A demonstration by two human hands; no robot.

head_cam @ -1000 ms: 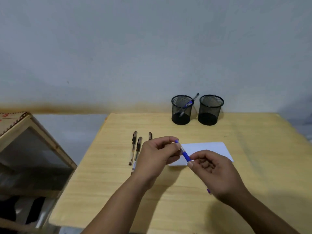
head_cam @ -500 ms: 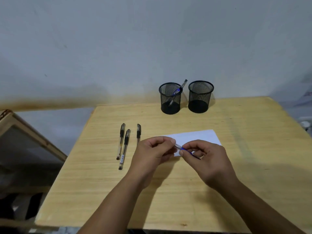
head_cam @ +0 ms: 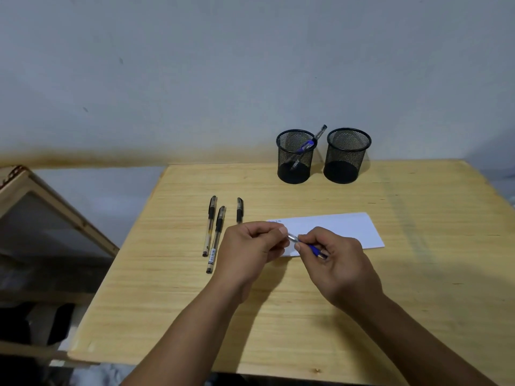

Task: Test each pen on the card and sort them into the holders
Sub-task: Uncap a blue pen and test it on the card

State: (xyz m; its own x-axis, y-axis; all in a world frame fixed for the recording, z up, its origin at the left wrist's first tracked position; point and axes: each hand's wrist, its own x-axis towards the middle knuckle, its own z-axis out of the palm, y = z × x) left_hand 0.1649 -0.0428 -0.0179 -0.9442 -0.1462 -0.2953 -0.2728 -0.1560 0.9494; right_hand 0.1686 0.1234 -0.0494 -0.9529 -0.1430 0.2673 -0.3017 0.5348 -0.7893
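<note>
Currently uncapping blue pen (head_cam: 312,247) over card (head_cam: 334,228): right hand (head_cam: 338,263) fingers pinching barrel, left hand (head_cam: 250,250) fingers pinching cap end, exposing tip for test scribble.

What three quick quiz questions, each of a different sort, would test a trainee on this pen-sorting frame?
1. True or false: both mesh holders contain pens.
2. How many black pens lie on the table?
3. The right hand holds: A) card B) blue pen C) nothing.

Key:
1. False: the left holder has a pen; the right holder looks empty.
2. Three black pens.
3. B: the blue pen, also pinched by the left hand, over the card.
</note>
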